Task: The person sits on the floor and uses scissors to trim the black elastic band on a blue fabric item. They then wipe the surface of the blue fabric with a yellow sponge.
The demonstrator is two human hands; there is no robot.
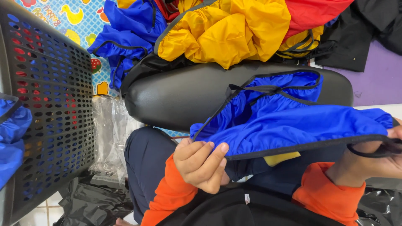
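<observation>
far left: a black perforated basket (50, 104) stands on its side in view, with blue cloth (10, 134) showing at its near edge. just right of it lies a bundle of clear plastic bags (109, 134), and below them crumpled black plastic (90, 203) on the floor. behind, a play mat (79, 19) with printed ducks and fruit. on it a heap of blue fabric (125, 33), then a yellow fabric piece (222, 31) with dark edging, then a red one (314, 12), with black cloth (364, 33) at the far right.

centre: a black padded stool (180, 94) carries part of the blue elastic-edged cover (289, 121), which is spread between both hands above the person's lap. a yellow tag (281, 158) hangs under its lower hem.

the left hand (201, 165), in an orange sleeve, is closed, pinching the black hem of the cover between thumb and fingers. the right hand (377, 161), at the frame's right edge, is closed on the hem's black elastic loop. the hands are well apart, the hem drawn taut between them.
</observation>
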